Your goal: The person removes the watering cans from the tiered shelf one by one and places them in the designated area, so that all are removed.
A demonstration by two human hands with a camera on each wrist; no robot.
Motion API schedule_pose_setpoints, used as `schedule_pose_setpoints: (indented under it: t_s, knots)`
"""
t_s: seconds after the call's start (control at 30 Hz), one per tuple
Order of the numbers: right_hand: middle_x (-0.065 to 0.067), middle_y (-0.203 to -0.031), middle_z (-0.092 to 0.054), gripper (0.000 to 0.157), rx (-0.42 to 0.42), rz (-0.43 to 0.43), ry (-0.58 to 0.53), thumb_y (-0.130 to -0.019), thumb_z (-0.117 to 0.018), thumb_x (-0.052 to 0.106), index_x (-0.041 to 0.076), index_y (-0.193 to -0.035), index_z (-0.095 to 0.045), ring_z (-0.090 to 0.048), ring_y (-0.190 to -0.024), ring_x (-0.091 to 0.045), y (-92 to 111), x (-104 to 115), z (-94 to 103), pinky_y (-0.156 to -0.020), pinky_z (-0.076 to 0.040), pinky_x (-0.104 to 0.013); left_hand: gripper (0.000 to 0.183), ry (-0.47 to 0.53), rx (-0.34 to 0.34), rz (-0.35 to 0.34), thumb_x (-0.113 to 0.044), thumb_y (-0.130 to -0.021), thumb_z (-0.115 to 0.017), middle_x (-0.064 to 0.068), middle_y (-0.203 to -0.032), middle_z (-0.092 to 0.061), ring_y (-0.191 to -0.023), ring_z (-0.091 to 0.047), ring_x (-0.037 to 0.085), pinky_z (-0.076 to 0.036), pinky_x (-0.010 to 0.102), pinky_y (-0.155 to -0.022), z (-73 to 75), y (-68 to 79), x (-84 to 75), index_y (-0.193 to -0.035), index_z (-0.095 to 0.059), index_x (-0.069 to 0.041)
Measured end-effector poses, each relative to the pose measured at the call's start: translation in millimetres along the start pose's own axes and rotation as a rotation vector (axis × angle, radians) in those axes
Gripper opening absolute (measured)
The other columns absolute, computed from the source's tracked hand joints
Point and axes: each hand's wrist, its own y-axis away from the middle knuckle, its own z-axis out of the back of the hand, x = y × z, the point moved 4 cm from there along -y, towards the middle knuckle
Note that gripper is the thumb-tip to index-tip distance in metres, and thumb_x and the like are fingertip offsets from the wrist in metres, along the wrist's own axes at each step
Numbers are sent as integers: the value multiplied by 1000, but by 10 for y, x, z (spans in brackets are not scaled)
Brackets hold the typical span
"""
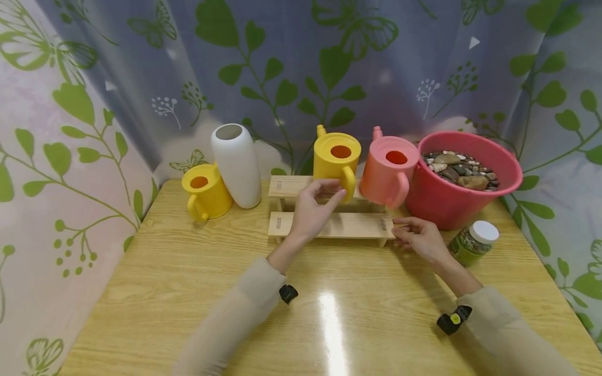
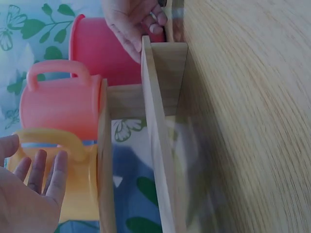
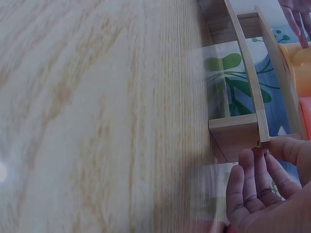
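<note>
A two-step wooden shelf stands mid-table. On its upper step sit a yellow watering can and a pink watering can. My left hand hovers by the yellow can's handle with its fingers straight, holding nothing. The left wrist view shows this hand just short of the yellow can, beside the pink can. My right hand touches the right end of the lower step with its fingertips. In the right wrist view its thumb and fingers meet the shelf's end.
A small yellow watering can and a white vase stand at the back left. At the back right is a red bucket of stones, with a white-lidded jar in front. Leaf-print curtains enclose the wooden table.
</note>
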Motion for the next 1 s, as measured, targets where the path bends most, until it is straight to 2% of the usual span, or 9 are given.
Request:
schedule_pose_setpoints:
  t_s: [0.1, 0.23, 0.47, 0.6, 0.7, 0.83, 1.0]
  knots:
    - [13, -91, -72, 49, 0, 3, 2, -106, -65, 24, -4, -145, -58, -75, -83, -9, 2, -2, 3, -76, -66, -29, 32, 4, 0, 13, -15, -97, -77, 19, -121, -75, -109, -71, 31, -63, 30, -90, -84, -32, 21, -125, -71, 0]
    - [14, -92, -72, 49, 3, 7, 3, -106, -65, 24, -4, -146, -58, -75, -84, -9, -2, -8, 5, -76, -65, -29, 33, -1, -26, 18, -14, -94, -81, 20, -118, -76, -106, -72, 30, -64, 37, -94, -162, -71, 7, -122, -72, 1]
    - [15, -92, -72, 49, -2, 8, -7, -106, -65, 24, -4, -145, -57, -75, -84, -10, -1, -9, -2, -76, -65, -29, 29, -31, -48, -8, -14, -92, -83, 21, -110, -76, -100, -71, 29, -64, 44, -95, -209, -106, -34, -114, -74, 2]
    - [15, -91, -72, 48, 4, 0, -19, -106, -65, 23, -5, -145, -58, -75, -83, -10, 3, -11, -19, -76, -65, -29, 28, -47, -55, 15, -15, -93, -82, 20, -111, -75, -100, -71, 26, -65, 39, -93, -160, -71, -38, -114, -73, 1]
    - [16, -91, -72, 47, 1, 2, -23, -106, -65, 23, -5, -144, -58, -75, -83, -10, 11, -7, -23, -76, -65, -29, 28, -57, -57, 14, -14, -93, -81, 20, -113, -75, -102, -72, 28, -66, 40, -91, -94, -33, -59, -116, -73, 0]
    - [16, -91, -71, 46, -4, 12, -20, -107, -64, 22, -6, -144, -58, -75, -83, -9, 21, 6, -16, -76, -65, -30, 29, -78, -56, -4, -15, -95, -80, 20, -115, -74, -103, -72, 33, -66, 43, -89, 24, 16, -86, -118, -72, 0]
    - [16, -90, -71, 47, -3, 13, -11, -107, -64, 22, -5, -144, -58, -75, -83, -9, 15, 9, -10, -76, -65, -29, 28, -102, -57, -14, -16, -97, -78, 18, -119, -74, -105, -72, 33, -65, 36, -86, 203, 67, -86, -121, -71, -2]
